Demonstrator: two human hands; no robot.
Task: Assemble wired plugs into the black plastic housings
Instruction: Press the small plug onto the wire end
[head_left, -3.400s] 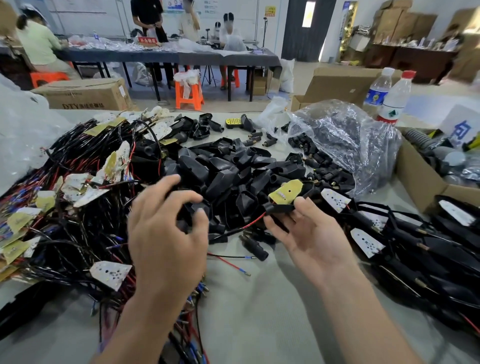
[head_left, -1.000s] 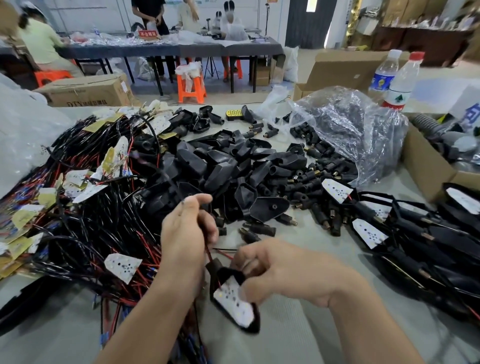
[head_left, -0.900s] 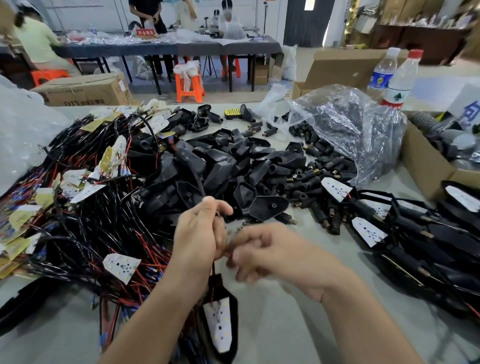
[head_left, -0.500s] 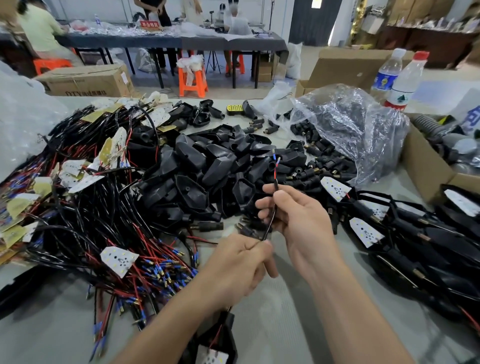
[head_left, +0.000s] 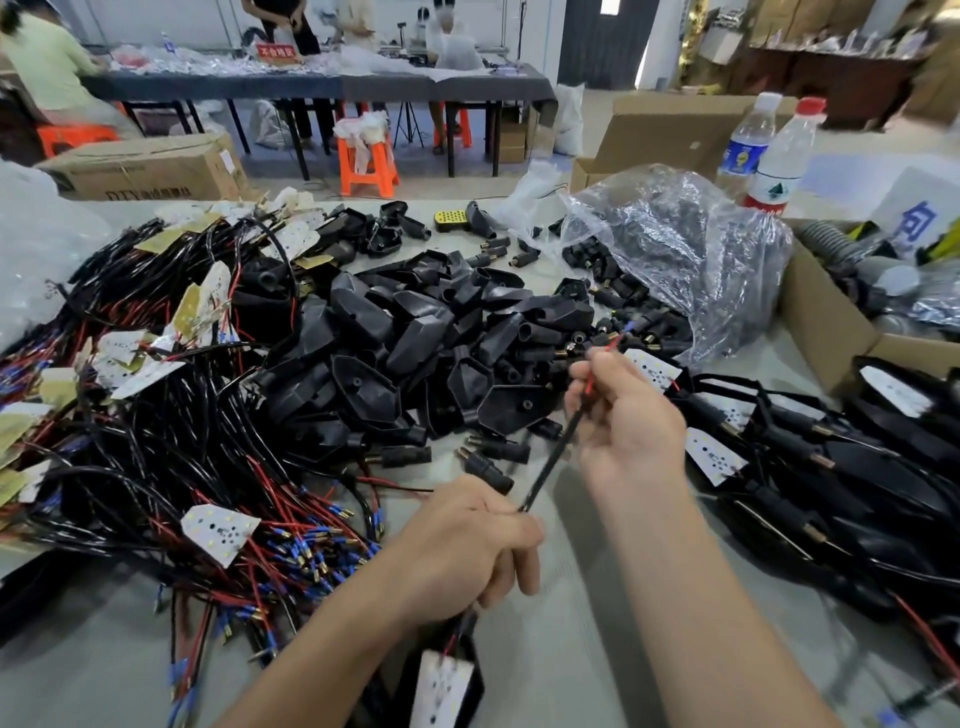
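Wire (head_left: 549, 458), black-sleeved with red and blue tips, runs straight between both hands above the table (head_left: 597, 654). The left hand (head_left: 467, 545) curls round its lower part, and the right hand (head_left: 628, 415) pinches it near the tips. A fitted housing (head_left: 444, 686) with a white board hangs below the left hand. Loose black housings (head_left: 415, 338) are piled just behind, with tangled leads (head_left: 156, 447) to the left.

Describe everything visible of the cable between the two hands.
The cable is thin, black-sheathed, taut, slanting up to the right. The left hand grips its lower part; the right hand pinches its upper end, where a red lead with a blue tip sticks out. Below the left hand hangs a white dotted board.
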